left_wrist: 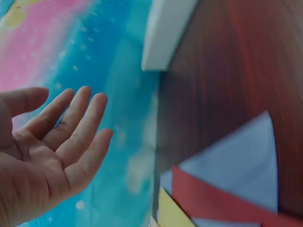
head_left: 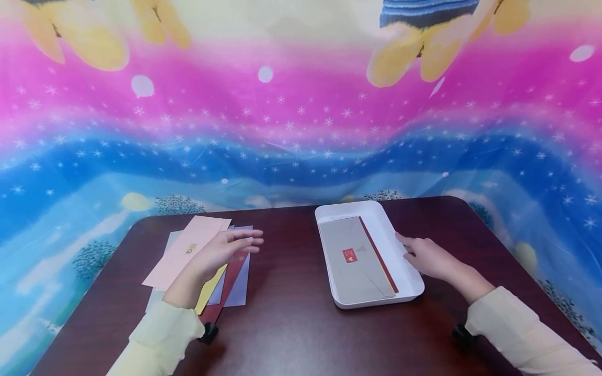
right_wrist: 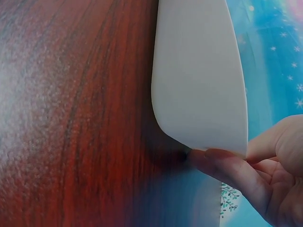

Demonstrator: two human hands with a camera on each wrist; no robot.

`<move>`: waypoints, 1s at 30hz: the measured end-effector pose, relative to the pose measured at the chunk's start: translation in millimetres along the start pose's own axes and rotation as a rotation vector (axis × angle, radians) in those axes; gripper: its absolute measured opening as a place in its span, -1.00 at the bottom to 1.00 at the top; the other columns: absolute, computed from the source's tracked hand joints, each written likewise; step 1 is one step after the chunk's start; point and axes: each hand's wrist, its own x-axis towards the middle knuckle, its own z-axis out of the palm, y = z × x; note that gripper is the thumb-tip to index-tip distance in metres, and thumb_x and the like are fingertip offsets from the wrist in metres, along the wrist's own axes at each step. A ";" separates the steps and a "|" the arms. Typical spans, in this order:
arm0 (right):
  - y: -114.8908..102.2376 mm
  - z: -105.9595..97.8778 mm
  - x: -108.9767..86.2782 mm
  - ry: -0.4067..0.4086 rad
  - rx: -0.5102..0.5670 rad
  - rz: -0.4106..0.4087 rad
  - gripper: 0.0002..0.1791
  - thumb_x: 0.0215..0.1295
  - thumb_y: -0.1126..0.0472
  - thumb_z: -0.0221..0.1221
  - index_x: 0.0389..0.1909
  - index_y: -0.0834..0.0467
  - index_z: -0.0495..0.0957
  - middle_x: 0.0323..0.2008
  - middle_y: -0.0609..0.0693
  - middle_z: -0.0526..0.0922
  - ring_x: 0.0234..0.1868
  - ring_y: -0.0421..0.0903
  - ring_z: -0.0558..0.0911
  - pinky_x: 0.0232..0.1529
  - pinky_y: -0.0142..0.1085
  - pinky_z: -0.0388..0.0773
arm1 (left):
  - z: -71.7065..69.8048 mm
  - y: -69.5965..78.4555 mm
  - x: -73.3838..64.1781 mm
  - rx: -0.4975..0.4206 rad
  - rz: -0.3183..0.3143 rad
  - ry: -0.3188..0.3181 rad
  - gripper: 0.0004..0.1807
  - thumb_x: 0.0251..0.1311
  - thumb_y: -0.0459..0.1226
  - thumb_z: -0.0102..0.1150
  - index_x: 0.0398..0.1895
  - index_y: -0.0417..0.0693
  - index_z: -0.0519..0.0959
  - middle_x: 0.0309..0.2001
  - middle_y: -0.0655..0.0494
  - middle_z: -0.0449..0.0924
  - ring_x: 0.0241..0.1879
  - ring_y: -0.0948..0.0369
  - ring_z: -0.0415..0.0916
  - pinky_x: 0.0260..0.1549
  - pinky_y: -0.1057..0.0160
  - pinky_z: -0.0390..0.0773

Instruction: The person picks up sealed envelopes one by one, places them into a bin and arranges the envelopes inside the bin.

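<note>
My left hand [head_left: 224,250] hovers over a fanned pile of envelopes, fingers extended and palm holding nothing. On top of that pile is a pink envelope [head_left: 188,253] with a small gold mark; yellow [head_left: 210,290], red [head_left: 230,287] and lavender [head_left: 240,287] ones show beneath it. At the right stands a white tray [head_left: 409,277], its right rim pinched between the thumb and fingers of my right hand [head_left: 425,256]. Inside the tray lies a grey envelope [head_left: 348,271] with a red heart sticker, and a dark red edge [head_left: 378,256] shows from under it.
Both the pile and the tray rest on a dark reddish-brown table [head_left: 287,292] with rounded far corners. Behind it hangs a colourful printed cloth [head_left: 291,141]. A pale sleeve covers each forearm, with a black strap at each wrist.
</note>
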 end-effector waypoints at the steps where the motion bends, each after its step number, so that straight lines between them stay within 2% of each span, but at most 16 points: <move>1: 0.1 0.3 0.0 0.000 0.002 0.000 -0.35 0.42 0.45 0.12 0.44 0.57 0.14 0.17 0.62 0.46 -0.18 0.19 0.70 -0.49 -0.26 0.45 | -1.1 -2.9 -1.1 0.028 0.006 -0.004 -0.53 0.57 -0.28 -0.04 0.41 -0.38 0.38 0.28 -0.31 0.50 0.25 -0.17 0.50 0.35 -0.23 0.27; 4: 0.0 0.2 0.0 0.002 0.005 -0.001 -0.35 0.41 0.45 0.13 0.45 0.56 0.15 0.17 0.61 0.47 -0.16 0.20 0.71 -0.47 -0.26 0.46 | -4.6 -12.0 -4.5 0.088 0.013 -0.012 -0.53 0.56 -0.31 -0.02 0.38 -0.45 0.38 0.28 -0.39 0.47 0.24 -0.24 0.49 0.33 -0.20 0.30; 6: 0.4 0.4 0.4 0.004 -0.001 -0.005 -0.35 0.41 0.46 0.14 0.44 0.57 0.16 0.15 0.60 0.48 -0.09 0.26 0.70 -0.45 -0.25 0.46 | -7.1 -18.0 -6.6 0.115 -0.007 -0.006 -0.52 0.56 -0.29 -0.01 0.37 -0.46 0.39 0.28 -0.39 0.48 0.23 -0.22 0.50 0.29 -0.19 0.37; 8: 0.3 0.3 0.4 0.003 -0.004 -0.005 -0.35 0.41 0.45 0.14 0.44 0.57 0.16 0.16 0.60 0.48 0.07 0.34 0.64 -0.41 -0.26 0.48 | -9.7 -23.1 -8.4 0.140 -0.040 0.011 -0.53 0.56 -0.27 0.01 0.37 -0.42 0.42 0.27 -0.34 0.50 0.22 -0.18 0.52 0.24 -0.19 0.44; 12: 0.9 0.3 0.4 -0.001 -0.001 -0.006 -0.34 0.40 0.46 0.15 0.43 0.58 0.15 0.16 0.60 0.47 0.11 0.39 0.60 -0.38 -0.25 0.50 | -16.9 -32.1 -9.5 0.220 -0.069 0.066 -0.57 0.54 -0.25 0.04 0.34 -0.32 0.49 0.21 -0.25 0.58 0.13 -0.12 0.59 0.11 -0.17 0.51; 14: 1.1 0.0 0.3 0.000 0.002 -0.008 -0.34 0.40 0.47 0.15 0.43 0.59 0.15 0.17 0.60 0.46 0.12 0.40 0.59 -0.37 -0.26 0.50 | -21.7 -35.5 -9.6 0.262 -0.063 0.093 -0.59 0.53 -0.28 0.04 0.32 -0.31 0.51 0.17 -0.25 0.60 0.09 -0.11 0.61 0.07 -0.16 0.53; 17: 0.9 -0.9 0.8 0.000 0.001 -0.008 -0.34 0.40 0.47 0.15 0.43 0.59 0.15 0.17 0.61 0.46 0.03 0.34 0.65 -0.40 -0.26 0.50 | -30.5 -38.9 -10.4 0.311 -0.036 0.134 -0.60 0.52 -0.33 0.04 0.29 -0.38 0.50 0.13 -0.30 0.61 0.05 -0.14 0.63 0.07 -0.15 0.55; 21: 0.2 -1.7 1.3 -0.004 0.005 0.003 -0.34 0.41 0.46 0.14 0.44 0.57 0.14 0.16 0.61 0.47 -0.24 0.11 0.71 -0.48 -0.27 0.47 | -44.7 -42.7 -14.6 0.345 -0.004 0.185 -0.61 0.53 -0.35 0.02 0.28 -0.45 0.47 0.11 -0.36 0.61 0.02 -0.16 0.65 0.12 -0.18 0.54; 24: -0.2 -1.4 1.3 -0.010 0.015 0.009 -0.33 0.42 0.45 0.14 0.45 0.56 0.13 0.16 0.61 0.47 -0.29 0.06 0.69 -0.50 -0.25 0.46 | -55.4 -45.5 -20.4 0.398 -0.016 0.228 -0.61 0.54 -0.35 0.01 0.28 -0.44 0.47 0.09 -0.36 0.62 -0.01 -0.16 0.66 0.07 -0.17 0.57; 26: -0.1 -1.1 1.4 -0.010 0.012 0.007 -0.33 0.42 0.45 0.14 0.45 0.56 0.13 0.17 0.60 0.46 -0.13 0.18 0.71 -0.47 -0.26 0.48 | -61.8 -46.6 -24.4 0.454 -0.029 0.255 -0.61 0.53 -0.35 0.00 0.28 -0.43 0.47 0.09 -0.36 0.61 -0.02 -0.15 0.67 0.03 -0.17 0.60; 30: -0.3 -0.5 0.5 -0.010 0.003 0.008 -0.34 0.41 0.46 0.14 0.44 0.58 0.14 0.17 0.60 0.47 0.06 0.33 0.65 -0.41 -0.26 0.49 | -72.5 -49.2 -30.1 0.596 -0.061 0.312 -0.61 0.50 -0.34 0.03 0.25 -0.41 0.51 0.14 -0.38 0.58 0.02 -0.22 0.63 -0.02 -0.19 0.60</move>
